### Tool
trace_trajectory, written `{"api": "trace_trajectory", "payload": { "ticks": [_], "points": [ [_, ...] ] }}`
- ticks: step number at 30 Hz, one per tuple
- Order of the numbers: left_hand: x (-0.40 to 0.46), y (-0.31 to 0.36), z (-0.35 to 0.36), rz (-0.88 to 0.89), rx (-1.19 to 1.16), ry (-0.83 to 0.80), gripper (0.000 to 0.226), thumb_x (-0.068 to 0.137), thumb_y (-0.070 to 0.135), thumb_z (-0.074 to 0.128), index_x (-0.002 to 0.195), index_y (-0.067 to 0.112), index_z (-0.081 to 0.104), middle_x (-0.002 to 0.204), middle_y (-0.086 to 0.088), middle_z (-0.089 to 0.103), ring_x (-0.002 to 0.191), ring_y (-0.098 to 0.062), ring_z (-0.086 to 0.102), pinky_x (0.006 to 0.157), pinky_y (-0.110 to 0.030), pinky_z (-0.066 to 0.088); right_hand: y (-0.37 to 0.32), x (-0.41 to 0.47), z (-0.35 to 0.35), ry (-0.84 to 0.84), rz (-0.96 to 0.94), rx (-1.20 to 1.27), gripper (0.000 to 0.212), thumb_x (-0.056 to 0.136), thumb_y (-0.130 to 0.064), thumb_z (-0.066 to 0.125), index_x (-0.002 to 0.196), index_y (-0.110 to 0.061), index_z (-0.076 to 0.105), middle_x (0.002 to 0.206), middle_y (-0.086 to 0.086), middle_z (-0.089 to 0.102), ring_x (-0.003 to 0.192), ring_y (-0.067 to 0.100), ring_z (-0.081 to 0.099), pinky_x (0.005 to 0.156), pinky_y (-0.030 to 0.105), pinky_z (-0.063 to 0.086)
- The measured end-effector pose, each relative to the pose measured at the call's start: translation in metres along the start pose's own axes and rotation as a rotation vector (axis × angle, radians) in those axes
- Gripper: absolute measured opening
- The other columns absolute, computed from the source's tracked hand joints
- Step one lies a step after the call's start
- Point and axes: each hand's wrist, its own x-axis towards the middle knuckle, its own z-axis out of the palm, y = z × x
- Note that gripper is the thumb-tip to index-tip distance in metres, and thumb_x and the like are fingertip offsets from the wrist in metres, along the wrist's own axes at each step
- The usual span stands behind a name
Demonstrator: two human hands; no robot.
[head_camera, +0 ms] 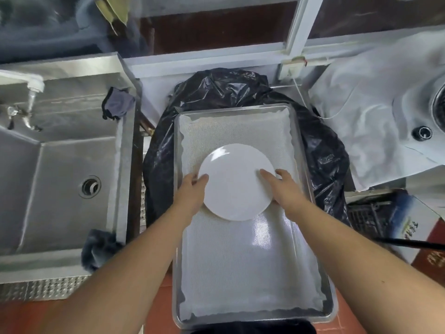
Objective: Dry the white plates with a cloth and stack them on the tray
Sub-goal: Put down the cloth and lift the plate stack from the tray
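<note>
**Both hands holding a white plate over the tray**

A white plate [237, 182] is sitting in the far half of a metal tray [310, 213], and both bare hands are gripping it by its rim; whether it is resting flat on the tray's mesh liner [240, 273] or being held just above it is not clear. The left hand [192, 191] is curling round the plate's left edge, thumb lying on the upper face and the other fingers tucked out of sight beneath; the right hand [284, 189] is doing the same on the right edge, one finger stretched across the top surface and the rest wrapped at or under the rim. Neither hand is holding anything else.

The tray is lying lengthwise away from the person on top of a black plastic bag [325, 153] — the bag is spreading out beyond the tray on the left, right and far sides. The near half of the liner is lying bare and shining with reflected light.

To the left a steel sink [60, 165] is standing; a dark cloth [118, 103] is hanging over its far right wall, and another dark cloth [98, 249] is lying bunched on its near rim — well apart from the plate.
</note>
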Motion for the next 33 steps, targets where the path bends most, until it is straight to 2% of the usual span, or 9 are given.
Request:
{"api": "trace_trajectory", "payload": {
  "ticks": [3,4,7,10,14,19,25,30,33],
  "points": [
    [0.012,-0.002,0.000,-0.108,-0.221,-0.052,0.048,0.103,0.050,0.056,0.144,0.026,0.056,0.131,0.000,0.068,0.119,-0.027,0.065,0.106,-0.051,0.054,0.000,0.002,0.003,-0.040,0.063,0.148,0.081,0.079,-0.060,0.079,0.145,-0.024,0.050,0.127,-0.003,0.065,0.100,0.020,0.071,0.060,0.031,0.061],
    [0.014,-0.003,-0.001,-0.113,-0.249,-0.066,0.042,0.104,0.049,0.057,0.139,0.027,0.060,0.128,0.001,0.071,0.118,-0.027,0.066,0.108,-0.052,0.053,0.002,0.003,0.003,-0.060,0.067,0.190,0.080,0.076,-0.058,0.081,0.141,-0.022,0.053,0.125,0.000,0.068,0.095,0.021,0.074,0.055,0.028,0.060],
    [0.018,-0.003,-0.001,-0.140,-0.290,-0.112,0.025,0.104,0.050,0.058,0.119,0.033,0.068,0.120,0.004,0.076,0.116,-0.026,0.068,0.108,-0.050,0.052,0.004,0.007,0.002,-0.126,0.047,0.258,0.077,0.074,-0.053,0.083,0.136,-0.015,0.058,0.120,0.006,0.075,0.085,0.019,0.080,0.060,0.028,0.061],
    [0.022,-0.001,0.000,-0.157,-0.295,-0.144,0.022,0.103,0.051,0.059,0.109,0.033,0.069,0.105,0.008,0.081,0.112,-0.024,0.070,0.103,-0.045,0.055,0.003,0.013,0.003,-0.181,0.075,0.251,0.076,0.072,-0.053,0.084,0.135,-0.016,0.062,0.116,0.004,0.079,0.098,0.025,0.079,0.073,0.036,0.064],
    [0.023,0.003,0.007,-0.184,-0.327,-0.165,0.026,0.102,0.055,0.059,0.115,0.033,0.067,0.114,0.007,0.076,0.110,-0.021,0.068,0.091,-0.040,0.055,0.000,0.020,0.006,-0.174,0.116,0.228,0.077,0.065,-0.054,0.086,0.129,-0.018,0.066,0.114,0.002,0.080,0.103,0.029,0.077,0.094,0.048,0.062],
    [0.024,0.004,0.012,-0.214,-0.416,-0.178,0.028,0.101,0.048,0.065,0.120,0.029,0.067,0.119,0.002,0.075,0.112,-0.023,0.067,0.099,-0.043,0.053,-0.003,0.023,0.012,-0.151,0.153,0.281,0.072,0.062,-0.045,0.091,0.124,-0.016,0.069,0.106,0.001,0.082,0.097,0.027,0.079,0.081,0.040,0.063],
    [0.024,0.003,0.014,-0.239,-0.479,-0.187,0.039,0.099,0.047,0.067,0.130,0.025,0.066,0.124,-0.002,0.076,0.117,-0.030,0.067,0.105,-0.050,0.053,-0.006,0.022,0.016,-0.139,0.164,0.354,0.052,0.079,-0.030,0.091,0.121,-0.011,0.067,0.095,0.002,0.083,0.079,0.023,0.080,0.055,0.032,0.061],
    [0.023,0.000,0.017,-0.240,-0.552,-0.206,0.037,0.099,0.047,0.067,0.128,0.025,0.069,0.115,-0.003,0.080,0.115,-0.034,0.070,0.100,-0.053,0.056,-0.003,0.019,0.016,-0.178,0.159,0.409,0.046,0.080,-0.027,0.090,0.119,-0.011,0.070,0.100,0.007,0.082,0.083,0.029,0.080,0.059,0.041,0.063],
    [0.021,-0.003,0.015,-0.238,-0.570,-0.206,0.036,0.098,0.046,0.067,0.127,0.025,0.069,0.110,-0.002,0.081,0.113,-0.034,0.071,0.091,-0.049,0.059,0.000,0.017,0.016,-0.199,0.153,0.437,0.047,0.081,-0.024,0.089,0.121,-0.009,0.070,0.105,0.010,0.082,0.090,0.034,0.080,0.066,0.047,0.064]
  ]
}}
